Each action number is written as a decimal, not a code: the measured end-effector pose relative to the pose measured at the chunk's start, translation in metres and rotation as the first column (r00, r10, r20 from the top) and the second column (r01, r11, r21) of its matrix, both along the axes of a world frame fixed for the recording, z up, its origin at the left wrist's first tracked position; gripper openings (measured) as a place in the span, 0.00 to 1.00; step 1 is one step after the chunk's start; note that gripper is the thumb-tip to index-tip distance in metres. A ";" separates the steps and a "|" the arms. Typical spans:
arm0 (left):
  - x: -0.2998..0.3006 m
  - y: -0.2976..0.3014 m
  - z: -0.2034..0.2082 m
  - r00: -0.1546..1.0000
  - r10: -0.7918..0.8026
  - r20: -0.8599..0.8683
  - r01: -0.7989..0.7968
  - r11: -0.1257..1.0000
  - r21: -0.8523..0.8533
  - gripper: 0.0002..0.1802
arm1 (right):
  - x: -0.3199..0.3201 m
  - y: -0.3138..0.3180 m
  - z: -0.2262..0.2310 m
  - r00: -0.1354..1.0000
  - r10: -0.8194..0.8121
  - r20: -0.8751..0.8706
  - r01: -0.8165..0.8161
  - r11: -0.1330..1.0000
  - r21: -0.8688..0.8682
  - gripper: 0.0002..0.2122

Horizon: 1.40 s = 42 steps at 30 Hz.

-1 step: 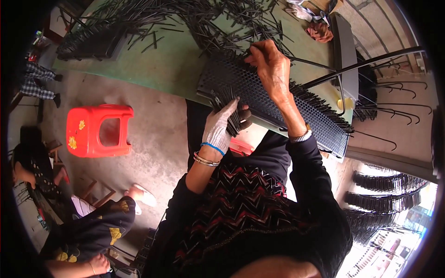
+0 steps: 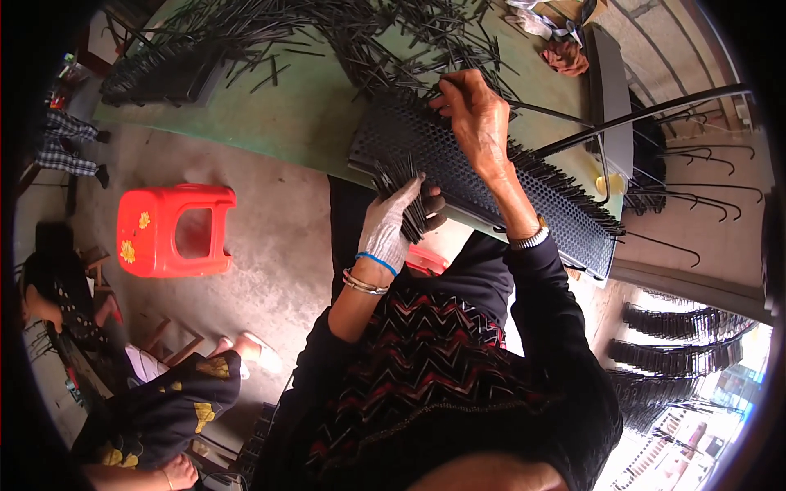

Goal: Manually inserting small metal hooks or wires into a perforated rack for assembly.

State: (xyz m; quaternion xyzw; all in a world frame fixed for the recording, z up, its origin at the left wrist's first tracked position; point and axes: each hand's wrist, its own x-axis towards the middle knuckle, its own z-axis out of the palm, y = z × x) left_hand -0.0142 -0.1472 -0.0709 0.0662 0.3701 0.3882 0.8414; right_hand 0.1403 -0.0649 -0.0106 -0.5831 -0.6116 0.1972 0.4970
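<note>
In my left hand (image 2: 395, 214), which wears a whitish glove, a bundle of thin black sticks (image 2: 401, 184) is gripped at the near edge of a black perforated board (image 2: 401, 135). My bare right hand (image 2: 477, 119) is over the board's far edge, thumb and forefinger pinched together. What lies between those fingertips is too small and dark to make out. Rows of upright black sticks (image 2: 565, 184) stand in the board's holes to the right of my right wrist. A large heap of loose black sticks (image 2: 368, 41) covers the far part of the green table (image 2: 270, 131).
A red plastic stool (image 2: 155, 233) stands on the floor at left. Another person (image 2: 180, 401) sits at lower left. A black metal bar (image 2: 647, 119) reaches over the table from the right, near several hooked rods (image 2: 696, 196). A brown cloth (image 2: 565, 59) lies at the far right.
My right hand has shifted very slightly left. The seated person's foot and hand at lower left have moved a little. My left hand keeps its hold on the sticks.
</note>
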 end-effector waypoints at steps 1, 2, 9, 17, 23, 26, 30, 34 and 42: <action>0.002 -0.001 0.000 0.999 0.009 0.041 -0.007 0.999 -0.035 0.10 | 0.001 0.004 -0.002 1.000 -0.004 0.016 0.004 1.000 -0.006 0.07; 0.000 -0.003 0.001 0.997 0.026 0.079 -0.021 0.997 -0.071 0.09 | -0.002 0.008 -0.005 1.000 -0.001 0.029 0.001 1.000 -0.013 0.07; -0.007 -0.005 0.003 0.998 0.066 0.019 -0.066 0.998 -0.005 0.10 | -0.008 0.017 -0.017 0.996 0.035 0.077 -0.038 0.998 0.040 0.06; -0.008 -0.004 0.006 0.998 0.066 -0.005 -0.066 0.997 0.036 0.09 | -0.008 0.015 -0.013 0.999 0.016 0.041 -0.015 0.999 -0.028 0.06; -0.008 -0.005 0.009 0.995 0.093 0.046 -0.093 0.996 0.000 0.09 | -0.010 0.010 -0.004 0.998 0.013 0.064 -0.008 0.997 -0.076 0.07; -0.010 -0.006 0.007 0.991 0.108 0.083 -0.108 0.994 -0.004 0.09 | -0.008 0.009 -0.006 0.998 0.033 0.060 -0.030 0.998 -0.059 0.06; -0.011 -0.004 0.008 0.992 0.099 0.076 -0.099 0.995 -0.003 0.08 | -0.009 0.008 -0.003 0.994 0.055 0.090 -0.051 0.998 -0.039 0.06; -0.014 -0.002 0.000 0.994 0.085 0.067 -0.085 0.996 0.000 0.08 | -0.006 0.012 -0.007 0.991 0.057 0.120 -0.054 0.998 -0.025 0.06; -0.014 0.001 0.003 0.991 0.128 0.045 -0.127 0.992 -0.023 0.07 | -0.012 0.024 -0.026 0.833 -0.078 0.548 -0.023 0.984 0.176 0.06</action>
